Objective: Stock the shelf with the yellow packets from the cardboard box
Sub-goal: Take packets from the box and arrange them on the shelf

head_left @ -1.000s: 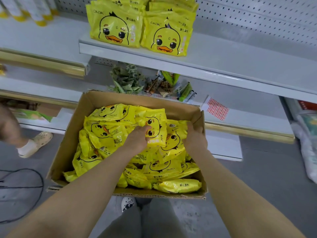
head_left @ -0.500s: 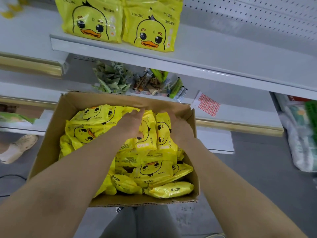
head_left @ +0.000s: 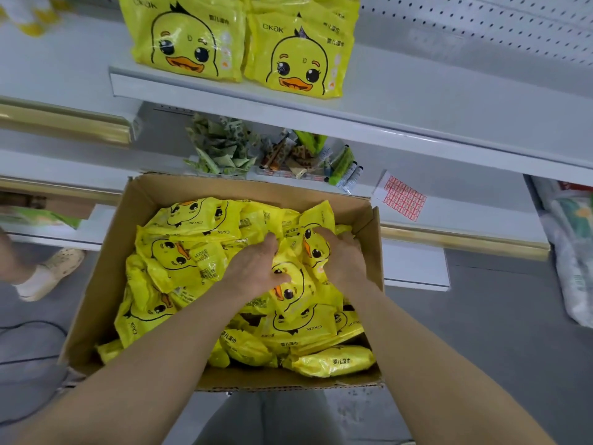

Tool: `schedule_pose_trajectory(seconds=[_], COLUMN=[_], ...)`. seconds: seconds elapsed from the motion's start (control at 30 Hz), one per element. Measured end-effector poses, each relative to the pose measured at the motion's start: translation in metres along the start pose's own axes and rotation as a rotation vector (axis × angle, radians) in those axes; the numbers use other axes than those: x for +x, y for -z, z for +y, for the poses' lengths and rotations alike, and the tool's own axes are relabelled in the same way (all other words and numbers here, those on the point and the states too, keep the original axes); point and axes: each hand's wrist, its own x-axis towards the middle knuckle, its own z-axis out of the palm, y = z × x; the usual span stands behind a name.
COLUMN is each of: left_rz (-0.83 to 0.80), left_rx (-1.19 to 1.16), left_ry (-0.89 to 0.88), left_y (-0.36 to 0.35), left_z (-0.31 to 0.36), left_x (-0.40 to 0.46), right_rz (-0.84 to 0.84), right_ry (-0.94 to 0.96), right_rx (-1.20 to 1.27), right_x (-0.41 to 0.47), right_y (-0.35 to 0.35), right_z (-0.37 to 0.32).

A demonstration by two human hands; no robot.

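An open cardboard box (head_left: 96, 277) in front of me holds several yellow duck-print packets (head_left: 186, 252). Both my hands are inside it, side by side. My left hand (head_left: 253, 271) curls its fingers and thumb round a yellow packet (head_left: 290, 284) in the middle of the pile. My right hand (head_left: 340, 255) grips a neighbouring yellow packet (head_left: 316, 223) near the box's far right corner. On the white upper shelf (head_left: 417, 101) two stacks of the same packets (head_left: 189, 40) stand upright at the left.
A lower shelf (head_left: 449, 216) behind the box carries green leaf-shaped sachets (head_left: 221, 149), small tubes and a sheet of red stickers (head_left: 402, 197). Another person's foot in a cream clog (head_left: 51, 271) stands at the left. Bagged goods (head_left: 574, 258) lie at the right on the grey floor.
The view has come closer to the shelf and box. Both hands have shifted within the pile and closed on packets near its middle and far right.
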Motion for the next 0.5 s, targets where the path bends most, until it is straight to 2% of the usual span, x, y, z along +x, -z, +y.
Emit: schedule_pose_trajectory(seconds=[0.13, 0.2, 0.3, 0.4, 0.5], left_rz=[0.191, 0.236, 0.136, -0.003, -0.115], left_rx=[-0.154, -0.206, -0.152, -0.045, -0.121], left_ry=[0.126, 0.151, 0.143, 0.119, 0.168], left_y=[0.003, 0.002, 0.002, 0.004, 0.007], left_z=[0.011, 0.014, 0.022, 0.031, 0.031], left_x=[-0.005, -0.006, -0.005, -0.004, -0.006], right_rz=[0.04, 0.032, -0.012, 0.029, 0.078], right_ry=[0.019, 0.021, 0.054, 0.06, 0.1], right_rx=[-0.142, -0.153, -0.14, -0.23, -0.251], right_x=[0.012, 0.012, 0.005, 0.004, 0.004], right_y=[0.022, 0.022, 0.01, 0.004, 0.005], right_z=[0.008, 0.016, 0.022, 0.021, 0.024])
